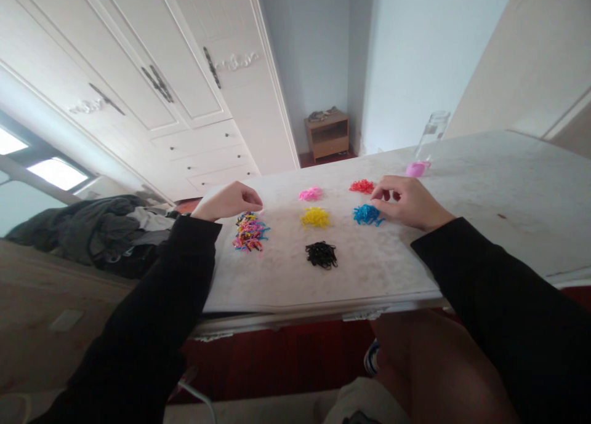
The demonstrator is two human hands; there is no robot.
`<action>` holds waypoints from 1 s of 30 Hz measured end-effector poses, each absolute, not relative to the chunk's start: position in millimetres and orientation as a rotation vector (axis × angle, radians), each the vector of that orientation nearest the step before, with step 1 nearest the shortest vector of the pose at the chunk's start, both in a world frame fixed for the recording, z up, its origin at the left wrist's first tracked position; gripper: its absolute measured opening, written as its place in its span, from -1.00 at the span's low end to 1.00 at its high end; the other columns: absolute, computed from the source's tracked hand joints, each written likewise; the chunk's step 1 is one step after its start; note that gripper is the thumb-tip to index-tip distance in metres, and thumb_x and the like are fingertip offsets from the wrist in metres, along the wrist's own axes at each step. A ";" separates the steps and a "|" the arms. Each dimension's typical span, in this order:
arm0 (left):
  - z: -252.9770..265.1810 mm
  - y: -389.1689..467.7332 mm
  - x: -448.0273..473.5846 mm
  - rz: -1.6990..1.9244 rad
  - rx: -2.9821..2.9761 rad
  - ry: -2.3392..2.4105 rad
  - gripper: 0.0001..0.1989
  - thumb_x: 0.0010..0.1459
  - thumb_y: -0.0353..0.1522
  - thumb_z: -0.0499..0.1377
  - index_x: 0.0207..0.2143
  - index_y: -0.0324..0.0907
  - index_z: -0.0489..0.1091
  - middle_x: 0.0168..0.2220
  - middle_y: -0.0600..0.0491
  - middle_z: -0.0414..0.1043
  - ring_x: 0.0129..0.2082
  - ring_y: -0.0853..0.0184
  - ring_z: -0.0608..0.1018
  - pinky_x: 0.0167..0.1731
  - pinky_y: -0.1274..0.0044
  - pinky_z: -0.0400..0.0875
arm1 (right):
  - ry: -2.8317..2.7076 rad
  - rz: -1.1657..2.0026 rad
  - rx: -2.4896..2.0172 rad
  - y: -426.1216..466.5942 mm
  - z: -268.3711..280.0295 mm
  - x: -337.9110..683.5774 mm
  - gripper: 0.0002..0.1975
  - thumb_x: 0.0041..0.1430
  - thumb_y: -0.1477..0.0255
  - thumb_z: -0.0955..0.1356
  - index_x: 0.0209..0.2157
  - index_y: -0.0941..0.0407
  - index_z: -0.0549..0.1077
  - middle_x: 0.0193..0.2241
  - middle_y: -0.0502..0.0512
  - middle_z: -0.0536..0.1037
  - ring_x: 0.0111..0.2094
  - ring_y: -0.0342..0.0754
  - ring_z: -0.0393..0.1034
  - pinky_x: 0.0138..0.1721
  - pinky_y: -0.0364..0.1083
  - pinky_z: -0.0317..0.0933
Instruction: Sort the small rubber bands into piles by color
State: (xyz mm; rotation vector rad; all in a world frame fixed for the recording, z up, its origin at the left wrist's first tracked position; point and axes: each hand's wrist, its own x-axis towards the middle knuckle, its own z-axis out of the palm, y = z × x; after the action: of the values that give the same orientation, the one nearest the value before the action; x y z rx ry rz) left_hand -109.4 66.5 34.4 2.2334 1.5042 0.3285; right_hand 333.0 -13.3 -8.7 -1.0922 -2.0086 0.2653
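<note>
Small rubber bands lie sorted by colour in loose heaps on the white table. My left hand [231, 201] is pinched just above the mixed-colour heap of rubber bands [250, 233]; anything between its fingertips is too small to make out. At the upper edge of the blue heap [366, 214], my right hand [406, 201] has thumb and fingers curled together, and what they hold, if anything, is hidden. Just behind those fingers sits the red heap [361, 186]. Between my hands are the pink heap [310, 194], the yellow heap [315, 218] and the black heap [322, 255].
A clear glass bottle [433, 132] stands near the table's far edge beside a pink object [417, 168]. Dark clothes [92, 239] are piled left of the table [277, 288]. A white wardrobe [184, 98] and a small wooden cabinet [329, 135] stand beyond.
</note>
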 end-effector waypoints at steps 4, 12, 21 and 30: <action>40.3 60.7 -107.6 0.288 2.194 1.441 -0.78 -0.07 -0.16 0.45 -0.45 -0.11 0.71 -0.53 0.03 0.62 -0.52 0.32 0.50 -0.47 0.50 0.26 | -2.005 0.269 -1.105 -13.2 -8.5 332.7 -0.91 0.05 0.44 0.42 -0.51 0.06 0.49 -0.49 0.04 0.55 -0.47 -0.04 0.34 -0.38 -0.02 0.17; 41.3 60.8 -108.6 0.164 2.232 1.407 -0.75 -0.17 -0.17 0.51 -0.44 -0.09 0.71 -0.48 0.01 0.66 -0.46 0.30 0.55 -0.43 0.53 0.30 | -1.996 0.274 -1.101 -13.2 -9.5 332.6 -0.91 0.07 0.43 0.42 -0.51 0.06 0.50 -0.49 0.04 0.53 -0.48 -0.05 0.33 -0.38 -0.02 0.17; 44.1 55.2 -106.0 0.169 2.101 1.376 -0.75 -0.15 -0.31 0.47 -0.33 -0.16 0.67 -0.48 0.04 0.66 -0.48 0.27 0.61 -0.43 0.53 0.34 | -1.999 0.265 -1.110 -13.5 -9.1 331.8 -0.88 0.06 0.39 0.43 -0.53 0.05 0.48 -0.51 0.04 0.53 -0.47 -0.05 0.33 -0.41 -0.03 0.17; 45.3 55.3 -106.9 0.121 2.133 1.444 -0.68 -0.17 -0.28 0.44 -0.28 -0.16 0.65 -0.45 0.03 0.67 -0.44 0.25 0.61 -0.42 0.51 0.31 | -2.018 0.280 -1.108 -13.6 -8.2 331.8 -0.89 0.05 0.42 0.42 -0.53 0.05 0.48 -0.50 0.03 0.53 -0.48 -0.05 0.34 -0.39 -0.01 0.17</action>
State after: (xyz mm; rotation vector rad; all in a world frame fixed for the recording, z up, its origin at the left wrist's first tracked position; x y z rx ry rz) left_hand -106.9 55.3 45.3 2.1326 1.4437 0.1213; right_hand 331.8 -13.6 -8.2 -1.1078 -2.0179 0.2799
